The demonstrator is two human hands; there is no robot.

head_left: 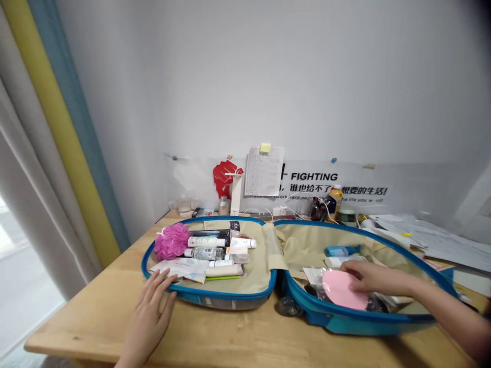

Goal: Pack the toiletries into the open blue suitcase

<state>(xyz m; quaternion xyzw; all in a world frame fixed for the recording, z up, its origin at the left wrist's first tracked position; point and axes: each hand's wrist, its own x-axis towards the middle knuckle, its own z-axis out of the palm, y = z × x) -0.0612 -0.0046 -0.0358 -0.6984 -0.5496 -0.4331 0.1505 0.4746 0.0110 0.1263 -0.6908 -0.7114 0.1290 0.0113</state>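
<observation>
An open blue hard-shell suitcase lies flat on the table, its two halves side by side and lined in beige fabric. My left hand (149,313) rests with spread fingers on the blue rim of the left half (209,294), next to a clear plastic packet (178,268). That half holds a pink mesh bath puff (172,241) and several toiletry tubes and bottles (207,250). My right hand (370,276) reaches over the right half (345,312), its fingers on or just above a pink oval pad (339,290). Bagged items lie around the pad, and a blue tube (341,251) lies beyond it.
The wooden table (76,327) ends in an edge at the front and left. Papers (433,240) are piled at the right. Bottles and cables (326,209) stand along the wall behind the suitcase, below a "FIGHTING" poster (333,177). A curtain (49,128) hangs at the left.
</observation>
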